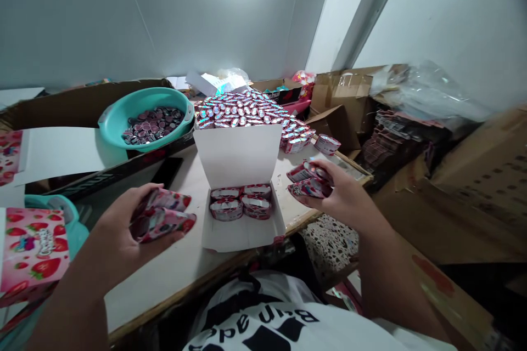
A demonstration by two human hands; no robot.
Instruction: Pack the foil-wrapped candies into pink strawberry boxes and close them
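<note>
While the white box (239,229) stands open on the desk (160,285), lid up at its far side, both hands are busy on either side of it! To the left of the box, the left hand (119,225) has its fingers closed around what look like two pink packets (164,222), one behind the other. To the right of the box, the right hand (346,192) matches it, fingers gripping another pair of packets (308,187) by their outer ends. And inside the box, look: four wrapped packs (226,209), two by two, towards the back, bare cardboard in front of them! Beyond the box rises a great shiny heap (242,109) of similar packs, one lone pack (328,144) right of it. Left of the box and farther back, a turquoise basin (111,120) holds small round discs (152,126); nearer, on the far left, sits a strawberry-printed carton (37,249).
</note>
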